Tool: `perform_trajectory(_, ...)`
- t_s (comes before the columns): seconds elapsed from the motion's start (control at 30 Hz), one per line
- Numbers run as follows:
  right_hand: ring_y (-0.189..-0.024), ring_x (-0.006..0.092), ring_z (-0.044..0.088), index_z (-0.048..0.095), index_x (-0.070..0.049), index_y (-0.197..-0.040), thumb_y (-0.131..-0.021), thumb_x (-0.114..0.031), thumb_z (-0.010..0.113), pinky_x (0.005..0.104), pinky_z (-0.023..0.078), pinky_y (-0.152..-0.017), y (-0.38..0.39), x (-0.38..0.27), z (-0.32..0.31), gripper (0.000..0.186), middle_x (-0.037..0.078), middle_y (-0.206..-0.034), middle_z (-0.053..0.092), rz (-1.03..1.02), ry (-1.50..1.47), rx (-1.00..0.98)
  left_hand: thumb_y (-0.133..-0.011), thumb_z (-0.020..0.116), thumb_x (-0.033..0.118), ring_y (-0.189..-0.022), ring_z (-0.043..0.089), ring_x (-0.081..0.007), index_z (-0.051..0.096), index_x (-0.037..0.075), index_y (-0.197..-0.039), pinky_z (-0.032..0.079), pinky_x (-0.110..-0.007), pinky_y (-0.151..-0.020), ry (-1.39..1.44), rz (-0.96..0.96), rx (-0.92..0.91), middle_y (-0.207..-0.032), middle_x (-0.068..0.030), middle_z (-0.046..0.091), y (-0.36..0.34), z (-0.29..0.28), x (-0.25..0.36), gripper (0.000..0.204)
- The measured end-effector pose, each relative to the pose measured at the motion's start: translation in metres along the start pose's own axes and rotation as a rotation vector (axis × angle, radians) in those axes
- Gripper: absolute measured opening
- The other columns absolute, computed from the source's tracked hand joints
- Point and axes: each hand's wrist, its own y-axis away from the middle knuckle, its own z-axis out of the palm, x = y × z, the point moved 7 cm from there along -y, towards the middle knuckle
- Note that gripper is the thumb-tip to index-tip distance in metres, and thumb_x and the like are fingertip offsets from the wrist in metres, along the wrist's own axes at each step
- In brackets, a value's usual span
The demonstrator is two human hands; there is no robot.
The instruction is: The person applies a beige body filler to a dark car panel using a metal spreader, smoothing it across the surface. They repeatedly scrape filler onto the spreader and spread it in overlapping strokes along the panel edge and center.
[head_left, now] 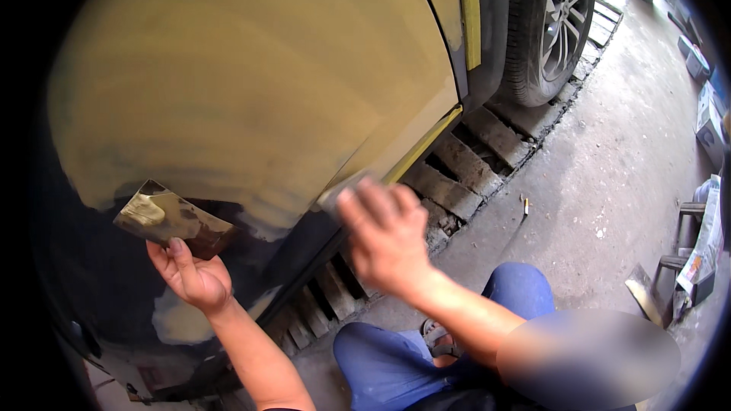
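My left hand [196, 278] pinches the lower edge of a shiny flat metal plate [179, 217] between thumb and fingers. A dab of yellow body filler [142, 210] sits on the plate's left part, with smears across the rest. In my right hand [387, 240] is a pale, flat spreader [335, 193], blurred by motion. It is at the lower edge of the car's side panel [259, 68], which is broadly coated in yellow filler. Whether the spreader touches the panel is hard to tell. Dark paint shows below the coat, with another filler patch [183, 318] lower left.
Yellow masking tape [426, 144] runs along the sill and the wheel-arch edge. A car wheel [552, 27] stands at the upper right. Slatted blocks [449, 190] cover a channel beneath the car. Boxes [708, 122] and a small stand [685, 255] line the right side.
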Motion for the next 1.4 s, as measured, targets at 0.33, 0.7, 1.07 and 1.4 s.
perform_trajectory(0.33,-0.114,0.0411,0.045,0.055,-0.013,-0.135,-0.073,-0.01,0.068,0.0488,0.04,-0.088,0.003,0.0,0.027,0.064,0.017,-0.136,0.045,0.042,-0.096,0.058,-0.1,0.046,0.007,-0.126,0.052,-0.0252,0.044,0.006,-0.14,0.041,-0.042,-0.108,-0.029,0.032,-0.006,-0.138,-0.0136,0.053,0.0,0.002,0.002,0.039)
perform_trajectory(0.7,-0.118,0.0414,0.042,0.053,-0.011,-0.136,-0.074,-0.012,0.067,0.0506,0.039,-0.093,0.012,0.025,0.021,0.063,0.015,-0.139,0.045,0.188,-0.103,0.042,-0.101,0.044,0.006,-0.125,0.052,-0.0254,0.041,0.003,-0.14,0.042,-0.042,-0.107,-0.052,0.01,0.017,-0.137,-0.0144,0.053,-0.001,0.002,0.005,0.04)
perform_trajectory(1.07,-0.114,0.0417,0.044,0.049,-0.012,-0.141,-0.075,-0.013,0.069,0.0499,0.042,-0.087,0.038,-0.022,0.067,0.069,0.015,-0.139,0.043,0.113,-0.158,0.003,-0.1,0.046,0.007,-0.125,0.053,-0.0259,0.043,0.003,-0.14,0.042,-0.042,-0.107,-0.053,0.022,-0.02,-0.137,-0.0142,0.053,-0.003,0.01,0.006,0.04)
perform_trajectory(1.4,-0.118,0.0413,0.042,0.049,-0.008,-0.14,-0.077,-0.011,0.067,0.0506,0.039,-0.097,0.013,0.028,0.03,0.065,0.018,-0.14,0.042,0.221,-0.175,0.085,-0.1,0.046,0.006,-0.126,0.052,-0.025,0.044,0.003,-0.14,0.041,-0.042,-0.108,-0.029,0.004,-0.001,-0.138,-0.014,0.052,-0.001,0.003,0.006,0.04)
